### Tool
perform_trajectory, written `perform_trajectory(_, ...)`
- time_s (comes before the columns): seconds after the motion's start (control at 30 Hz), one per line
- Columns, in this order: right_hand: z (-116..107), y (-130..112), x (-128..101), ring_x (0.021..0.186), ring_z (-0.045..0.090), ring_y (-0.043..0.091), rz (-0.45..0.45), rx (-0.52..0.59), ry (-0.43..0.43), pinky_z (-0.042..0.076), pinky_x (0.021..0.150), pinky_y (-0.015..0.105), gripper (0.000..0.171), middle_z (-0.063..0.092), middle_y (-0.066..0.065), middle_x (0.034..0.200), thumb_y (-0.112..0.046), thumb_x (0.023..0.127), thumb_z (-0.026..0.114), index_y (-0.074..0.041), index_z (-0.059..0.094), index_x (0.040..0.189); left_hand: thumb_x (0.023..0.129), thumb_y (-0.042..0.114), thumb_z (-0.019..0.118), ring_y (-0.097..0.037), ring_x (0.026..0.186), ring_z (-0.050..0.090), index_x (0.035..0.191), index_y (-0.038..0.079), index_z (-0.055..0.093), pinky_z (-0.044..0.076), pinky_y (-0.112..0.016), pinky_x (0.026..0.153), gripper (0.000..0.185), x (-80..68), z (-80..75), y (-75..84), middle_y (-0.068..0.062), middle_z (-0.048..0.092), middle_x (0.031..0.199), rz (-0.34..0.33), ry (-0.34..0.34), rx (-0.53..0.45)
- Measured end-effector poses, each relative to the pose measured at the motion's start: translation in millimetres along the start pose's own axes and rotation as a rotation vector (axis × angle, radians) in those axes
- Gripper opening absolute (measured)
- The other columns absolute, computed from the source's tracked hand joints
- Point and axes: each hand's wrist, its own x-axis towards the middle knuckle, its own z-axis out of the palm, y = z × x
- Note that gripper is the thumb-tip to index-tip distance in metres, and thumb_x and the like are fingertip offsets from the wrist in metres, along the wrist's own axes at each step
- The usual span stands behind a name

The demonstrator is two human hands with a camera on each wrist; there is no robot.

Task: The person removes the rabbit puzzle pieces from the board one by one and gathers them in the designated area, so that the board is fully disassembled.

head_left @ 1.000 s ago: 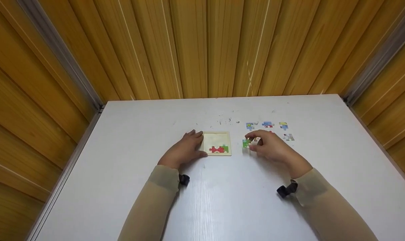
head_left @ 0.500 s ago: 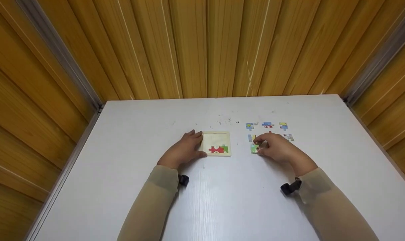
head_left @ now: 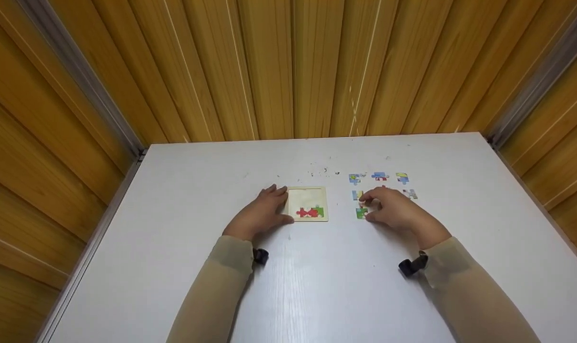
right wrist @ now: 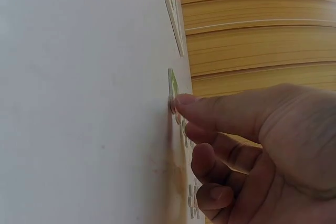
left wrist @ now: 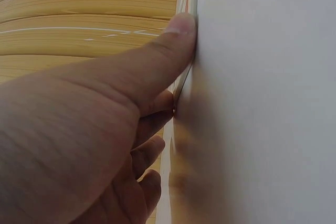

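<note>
A small square wooden puzzle tray lies on the white table, with red and green jigsaw pieces along its near side. My left hand holds the tray's left side, thumb at the near corner and fingers towards the far one; in the left wrist view the thumb presses on its edge. To the right of the tray, my right hand pinches a green jigsaw piece between thumb and forefinger. The right wrist view shows this piece low at the tabletop, its other fingers curled beside it.
Beyond my right hand lie several loose jigsaw pieces: a blue one, a blue-and-red one, a blue-and-yellow one and a pale one. Another piece sits just beyond the fingertips. Ribbed wood-coloured walls enclose the table.
My right hand has moved slightly right and towards me with the green piece, which now looks flatter on the table, uncovering a piece beyond it. The left hand stays on the tray.
</note>
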Motion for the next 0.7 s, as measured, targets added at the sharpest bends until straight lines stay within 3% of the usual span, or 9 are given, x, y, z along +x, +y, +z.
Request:
perform_trajectory(0.1,0.5,-3.9,0.0,0.118,0.067,0.036,-0.022,0.007,0.011,0.058,0.104,0.052,0.043,0.075,0.017,0.139,-0.012,0.101,0.082,-0.008,0.074,0.143,0.104,0.041,0.084,-0.035,0.18,0.016,0.176,0.016,0.042,0.023,-0.056,0.145,0.087,-1.3,-0.6,0.3,0.0,0.031,0.189,0.006,0.006,0.013)
perform_trajectory(0.2,2.3,-9.7,1.5,0.106,0.065,0.029,-0.045,0.023,0.021,0.055,0.09,0.04,0.042,0.076,0.015,0.134,-0.015,0.101,0.083,-0.007,0.076,0.142,0.104,0.04,0.084,-0.036,0.18,0.016,0.176,0.016,0.042,0.023,-0.057,0.145,0.087,-0.9,0.0,0.3,-0.001,0.032,0.188,0.012,0.011,0.021)
perform_trajectory(0.27,3.1,-15.7,2.4,0.103,0.063,0.026,-0.053,0.048,0.022,0.053,0.087,0.035,0.042,0.077,0.014,0.134,-0.018,0.102,0.083,-0.008,0.076,0.142,0.104,0.04,0.084,-0.035,0.18,0.016,0.177,0.017,0.041,0.023,-0.056,0.145,0.088,0.4,0.1,0.8,0.0,0.032,0.188,0.006,0.009,0.022)
perform_trajectory(0.53,6.4,-53.0,10.2,0.101,0.061,0.025,-0.067,0.15,0.028,0.055,0.078,0.034,0.046,0.074,0.014,0.144,-0.029,0.105,0.081,-0.011,0.074,0.146,0.104,0.037,0.084,-0.033,0.18,0.014,0.177,0.022,0.04,0.021,-0.055,0.145,0.086,-0.5,1.5,0.9,0.001,0.032,0.188,-0.004,0.005,0.0)
perform_trajectory(0.7,6.8,-81.1,17.6,0.103,0.062,0.025,-0.102,0.197,0.051,0.054,0.082,0.035,0.045,0.074,0.013,0.145,-0.031,0.107,0.079,-0.015,0.073,0.148,0.103,0.039,0.085,-0.034,0.18,0.015,0.177,0.023,0.04,0.022,-0.058,0.145,0.088,1.9,2.7,-3.3,0.0,0.032,0.188,-0.006,0.01,-0.018)
